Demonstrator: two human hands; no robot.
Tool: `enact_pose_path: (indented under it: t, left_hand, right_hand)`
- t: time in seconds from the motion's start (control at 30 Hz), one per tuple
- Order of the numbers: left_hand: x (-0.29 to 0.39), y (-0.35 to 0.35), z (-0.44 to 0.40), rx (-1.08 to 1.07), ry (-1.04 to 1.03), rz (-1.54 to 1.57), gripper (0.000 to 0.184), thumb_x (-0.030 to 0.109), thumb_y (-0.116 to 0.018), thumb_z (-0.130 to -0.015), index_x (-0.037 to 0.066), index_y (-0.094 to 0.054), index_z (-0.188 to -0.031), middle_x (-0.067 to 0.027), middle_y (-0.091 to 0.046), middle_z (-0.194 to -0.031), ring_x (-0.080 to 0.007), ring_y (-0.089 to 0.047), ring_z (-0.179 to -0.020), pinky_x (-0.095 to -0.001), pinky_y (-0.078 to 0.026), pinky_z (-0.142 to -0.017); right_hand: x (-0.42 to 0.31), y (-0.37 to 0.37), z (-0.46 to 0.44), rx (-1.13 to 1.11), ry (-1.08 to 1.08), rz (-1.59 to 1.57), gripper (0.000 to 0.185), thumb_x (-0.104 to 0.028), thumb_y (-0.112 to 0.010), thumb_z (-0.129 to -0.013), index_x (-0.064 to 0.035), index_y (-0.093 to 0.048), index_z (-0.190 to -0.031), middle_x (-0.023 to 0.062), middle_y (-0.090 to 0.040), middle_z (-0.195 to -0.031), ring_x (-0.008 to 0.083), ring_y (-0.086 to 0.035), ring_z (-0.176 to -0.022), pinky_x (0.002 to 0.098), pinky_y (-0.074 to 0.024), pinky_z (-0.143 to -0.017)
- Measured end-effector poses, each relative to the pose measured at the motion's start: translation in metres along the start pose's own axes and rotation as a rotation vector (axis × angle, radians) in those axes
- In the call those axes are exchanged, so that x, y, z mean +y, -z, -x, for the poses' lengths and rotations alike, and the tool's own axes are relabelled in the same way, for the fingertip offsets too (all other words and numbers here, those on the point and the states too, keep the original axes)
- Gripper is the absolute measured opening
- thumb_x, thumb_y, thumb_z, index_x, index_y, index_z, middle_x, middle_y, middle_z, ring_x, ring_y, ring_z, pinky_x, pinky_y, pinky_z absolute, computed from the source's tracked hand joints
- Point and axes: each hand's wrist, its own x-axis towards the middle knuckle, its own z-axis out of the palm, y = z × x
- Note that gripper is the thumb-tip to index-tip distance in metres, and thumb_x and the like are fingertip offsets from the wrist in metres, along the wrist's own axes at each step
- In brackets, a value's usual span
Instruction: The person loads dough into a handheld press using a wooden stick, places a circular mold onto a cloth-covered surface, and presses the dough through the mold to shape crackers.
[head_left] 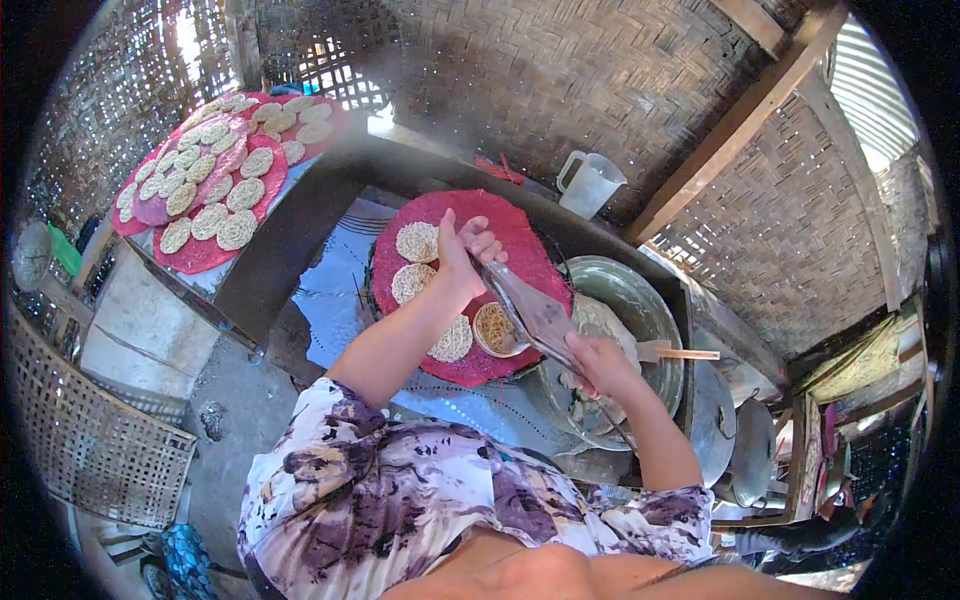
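Note:
A long, flat, board-like tool (540,315) slants across the view in front of me. My left hand (468,252) is closed at its upper end, fingers curled. Lower down, my right hand (603,368) grips the same tool. Under the tool's edge a round ring mould (497,333) holds yellowish strands, partly covered by the tool. It sits on a round pink cloth (510,225), beside pale lacy discs: one at the top (417,242), another below it (412,284) and a third near the front (452,340).
Right of the cloth, a large metal basin (672,310) contains pale dough (605,325); a flat-bladed spatula (685,353) lies over its rim. Behind stands a translucent jug (592,186). Several more discs cover pink cloths (190,257) at the left. Woven walls surround the work place.

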Motion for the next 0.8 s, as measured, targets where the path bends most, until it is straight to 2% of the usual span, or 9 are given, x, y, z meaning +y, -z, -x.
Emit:
enact_pose_path:
  t: [0.13,0.17,0.23,0.3,0.4,0.43,0.5,0.63,0.8]
  left_hand:
    - [0.008,-0.049,0.02,0.045,0.044,-0.194,0.067,0.063,-0.019,-0.085,0.008,-0.048,-0.109,-0.01,-0.058,-0.081,-0.0205,-0.057,-0.075,-0.0374,-0.045,-0.073]
    - [0.015,-0.04,0.02,-0.126,0.116,-0.123,0.056,0.051,-0.034,-0.088,0.006,-0.044,-0.12,-0.0158,-0.056,-0.105,-0.0264,-0.056,-0.096,-0.0407,-0.043,-0.086]
    - [0.002,-0.033,0.028,-0.33,-0.075,-1.022,0.051,0.04,-0.048,-0.083,0.005,-0.043,-0.121,-0.015,-0.057,-0.108,-0.0288,-0.055,-0.099,-0.0397,-0.042,-0.087]
    - [-0.01,-0.031,0.044,-0.444,-0.173,-1.615,0.055,0.019,-0.067,-0.071,0.004,-0.047,-0.119,-0.0119,-0.058,-0.11,-0.0282,-0.056,-0.1,-0.0369,-0.043,-0.087]
    - [-0.013,-0.024,0.05,0.019,-0.128,-1.915,0.05,0.012,-0.067,-0.07,0.004,-0.049,-0.116,-0.0095,-0.058,-0.108,-0.0168,-0.052,-0.104,-0.032,-0.044,-0.085]
    - [-0.008,-0.007,0.05,0.029,-0.353,-1.764,0.034,0.01,-0.067,-0.069,0.004,-0.055,-0.101,-0.0045,-0.061,-0.091,-0.0159,-0.057,-0.086,-0.03,-0.048,-0.074]
    - [0.011,0.008,0.061,0.054,-0.362,-1.578,0.03,0.017,-0.059,-0.077,0.005,-0.055,-0.104,-0.0065,-0.061,-0.095,-0.0202,-0.058,-0.086,-0.0337,-0.048,-0.077]
    - [0.056,0.008,0.096,0.353,-0.287,-1.288,0.026,0.023,-0.054,-0.083,0.006,-0.052,-0.103,-0.0063,-0.056,-0.09,-0.0207,-0.055,-0.083,-0.0353,-0.047,-0.078]
    - [0.102,0.082,0.115,0.377,-0.65,-1.783,0.025,0.018,-0.063,-0.079,0.005,-0.055,-0.099,-0.0038,-0.053,-0.081,-0.0157,-0.05,-0.076,-0.0298,-0.041,-0.069]
  right_hand:
    - [0.005,0.016,0.006,-0.022,0.099,-0.315,0.041,-0.043,-0.046,-0.088,-0.0038,-0.057,-0.081,0.0033,-0.052,-0.055,0.0102,-0.046,-0.041,0.0236,-0.0359,-0.036]
    - [0.0,0.016,0.007,0.01,0.139,-0.357,0.04,-0.042,-0.047,-0.088,-0.004,-0.057,-0.082,0.0031,-0.052,-0.057,0.01,-0.046,-0.041,0.023,-0.0358,-0.036]
    - [-0.008,0.011,0.003,0.065,0.216,-0.406,0.038,-0.041,-0.047,-0.089,-0.0041,-0.058,-0.085,0.0027,-0.053,-0.06,0.0095,-0.047,-0.045,0.022,-0.0372,-0.039]
    - [-0.018,-0.01,-0.006,0.111,0.285,-0.422,0.039,-0.04,-0.046,-0.089,-0.0038,-0.059,-0.089,0.0025,-0.054,-0.064,0.0088,-0.05,-0.05,0.0213,-0.04,-0.044]
    - [-0.013,-0.029,-0.029,0.073,0.487,-0.45,0.034,-0.036,-0.048,-0.088,-0.0053,-0.062,-0.093,0.0048,-0.058,-0.07,0.0145,-0.056,-0.06,0.0262,-0.0451,-0.054]
    - [-0.008,-0.031,-0.036,0.21,0.526,-0.271,0.032,-0.035,-0.049,-0.087,-0.0067,-0.063,-0.092,0.006,-0.059,-0.073,0.0172,-0.057,-0.064,0.0287,-0.0456,-0.058]
    - [0.002,-0.038,-0.047,0.48,0.579,0.084,0.028,-0.034,-0.053,-0.083,-0.0094,-0.065,-0.091,0.0084,-0.061,-0.077,0.0226,-0.059,-0.072,0.0336,-0.0467,-0.065]
    - [0.02,-0.047,-0.049,0.437,0.24,0.311,0.026,-0.035,-0.056,-0.077,-0.0122,-0.068,-0.083,0.0113,-0.062,-0.085,0.0291,-0.06,-0.08,0.0394,-0.0466,-0.07]
    - [0.018,-0.049,-0.058,0.376,0.088,0.329,0.028,-0.038,-0.057,-0.073,-0.0134,-0.069,-0.079,0.0123,-0.064,-0.088,0.0294,-0.061,-0.084,0.0404,-0.0468,-0.073]
